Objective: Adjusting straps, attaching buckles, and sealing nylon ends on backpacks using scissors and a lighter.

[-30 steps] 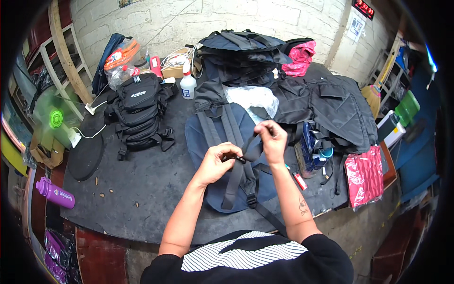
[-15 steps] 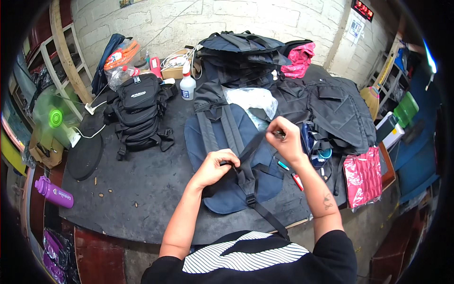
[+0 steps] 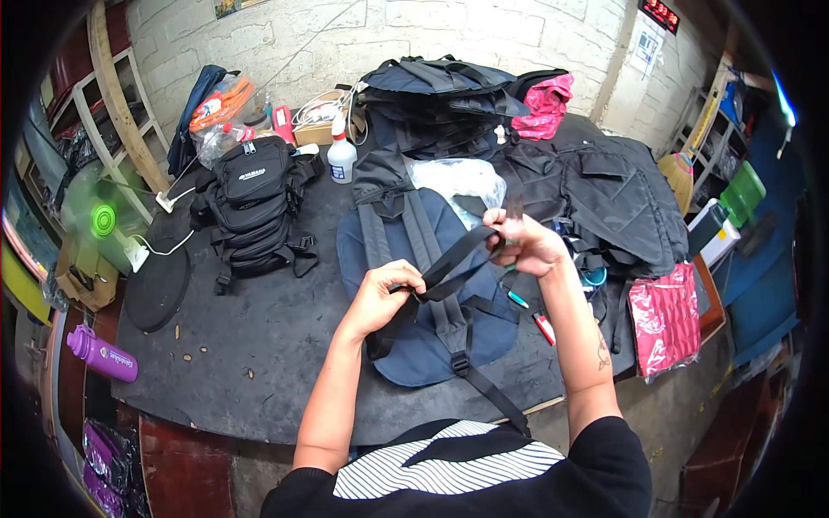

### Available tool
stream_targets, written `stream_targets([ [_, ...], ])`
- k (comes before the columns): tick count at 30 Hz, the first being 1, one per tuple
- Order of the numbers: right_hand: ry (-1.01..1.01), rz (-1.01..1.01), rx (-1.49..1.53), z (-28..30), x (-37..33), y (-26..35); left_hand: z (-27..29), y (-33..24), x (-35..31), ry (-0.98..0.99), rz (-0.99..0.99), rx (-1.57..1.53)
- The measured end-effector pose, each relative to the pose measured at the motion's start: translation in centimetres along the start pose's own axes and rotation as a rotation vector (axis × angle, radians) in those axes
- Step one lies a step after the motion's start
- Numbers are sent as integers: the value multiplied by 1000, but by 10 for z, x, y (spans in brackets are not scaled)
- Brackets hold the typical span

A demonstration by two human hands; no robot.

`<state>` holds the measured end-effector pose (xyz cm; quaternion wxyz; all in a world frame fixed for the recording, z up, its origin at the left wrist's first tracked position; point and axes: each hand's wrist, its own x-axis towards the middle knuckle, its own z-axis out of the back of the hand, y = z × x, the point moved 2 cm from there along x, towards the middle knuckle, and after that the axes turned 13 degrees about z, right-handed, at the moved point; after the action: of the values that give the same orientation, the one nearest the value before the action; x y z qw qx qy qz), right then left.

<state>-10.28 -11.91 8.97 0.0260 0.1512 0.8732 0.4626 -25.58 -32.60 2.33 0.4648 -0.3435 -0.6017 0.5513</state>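
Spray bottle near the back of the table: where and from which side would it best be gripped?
Probably around the body of the spray bottle, below its narrowing shoulder and clear of the spray head, since it stands upright. Coming from the near side looks best: the black bag sits to its left and the cardboard box behind it.

At the upper right of the frame, a digital wall clock (image 3: 660,15) shows a row of red lit digits on a dark face. Below it, a white paper sheet (image 3: 647,48) on the wall bears dark print too small to read. Left of centre, the black multi-pocket bag (image 3: 252,176) carries a white word mark with a smaller line beneath. At the lower left, pale lettering runs along the purple bottle (image 3: 105,355). The spray bottle (image 3: 342,156), upper centre-left, has a small blue label, its print illegible.
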Motion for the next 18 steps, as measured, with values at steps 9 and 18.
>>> stream_targets([
  [9, -119, 236, -1405, -5, 5, -9, -15, -13, -3, -2, -25, 198],
  [18, 169, -30, -1279, 14, -9, -9, -13, -4, -14, -72, 22, 380],
])
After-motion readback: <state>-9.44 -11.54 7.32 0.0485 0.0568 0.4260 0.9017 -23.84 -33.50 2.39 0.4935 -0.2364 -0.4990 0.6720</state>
